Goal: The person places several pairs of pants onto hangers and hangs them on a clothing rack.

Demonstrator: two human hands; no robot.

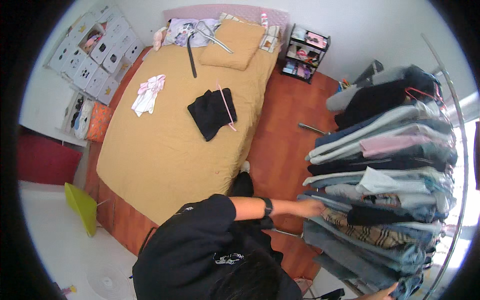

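My left hand (pixel 312 208), with a dark watch on its wrist, holds the near edge of a beige checked garment (pixel 369 230) hanging on a metal clothes rack (pixel 464 157). Blue and grey jeans (pixel 337 243) hang beside it. Low in the picture, my right hand (pixel 388 291) is at the jeans at the rack's near end; the picture's edge cuts it off, and its grip is unclear. A black folded garment (pixel 210 112) with a pink hanger (pixel 227 107) lies on the bed (pixel 168 157). A white and pink garment (pixel 148 95) lies farther left on it.
Pillows (pixel 232 43), a black strap (pixel 191 56) and a silvery looped object (pixel 215 39) lie at the bed's head. A black shelf cart (pixel 305 52) stands beside it. White cube drawers (pixel 86 71) and a green chair (pixel 80 206) are at the left; a white fan (pixel 108 281) is lower left.
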